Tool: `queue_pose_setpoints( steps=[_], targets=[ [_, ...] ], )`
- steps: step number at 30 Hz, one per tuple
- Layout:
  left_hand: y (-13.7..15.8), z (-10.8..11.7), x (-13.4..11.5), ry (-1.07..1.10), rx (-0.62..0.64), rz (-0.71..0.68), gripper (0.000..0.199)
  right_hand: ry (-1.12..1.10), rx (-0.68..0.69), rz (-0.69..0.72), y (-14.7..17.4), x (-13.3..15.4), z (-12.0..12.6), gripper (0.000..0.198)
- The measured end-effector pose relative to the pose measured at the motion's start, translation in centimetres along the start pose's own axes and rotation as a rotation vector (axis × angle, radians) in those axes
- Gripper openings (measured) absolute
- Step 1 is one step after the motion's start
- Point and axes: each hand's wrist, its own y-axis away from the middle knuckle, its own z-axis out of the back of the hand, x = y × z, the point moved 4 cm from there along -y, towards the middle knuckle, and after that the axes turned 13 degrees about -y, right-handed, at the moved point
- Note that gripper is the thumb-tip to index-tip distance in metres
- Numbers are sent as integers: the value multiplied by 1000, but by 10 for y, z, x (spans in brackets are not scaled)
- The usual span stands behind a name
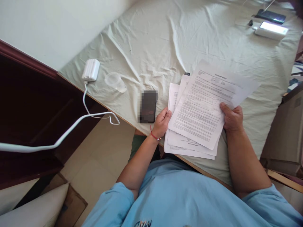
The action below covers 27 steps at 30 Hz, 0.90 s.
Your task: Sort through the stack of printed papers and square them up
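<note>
Printed sheets of paper (199, 104), covered in small text, are held up at a slant in front of me. My right hand (233, 118) grips their right edge, thumb on top and fingers underneath. At the left edge, my left hand (163, 122) is closed with its thumb against the papers; its fingers are partly hidden. Beneath these sheets lies a pile of printed papers (191, 149) near the table's front edge. A small black tab (187, 74) shows at the top of the pile. Just left of my left hand lies a dark phone (148, 107), partly blurred out.
A wrinkled pale cloth (146, 47) covers the table. Toward the left edge are a clear plastic cup (113, 80) and a white power strip (91, 70) with a dangling cable (71, 127). A lit white device (272, 30) and another phone (271, 16) lie far right.
</note>
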Motion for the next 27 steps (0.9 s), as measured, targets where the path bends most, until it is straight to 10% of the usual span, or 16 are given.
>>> queue_pose_setpoints(
  steps=[27],
  targets=[
    [-2,3,6,114,-37,47,43,-71,79,41,6,6,-6,25]
  ],
)
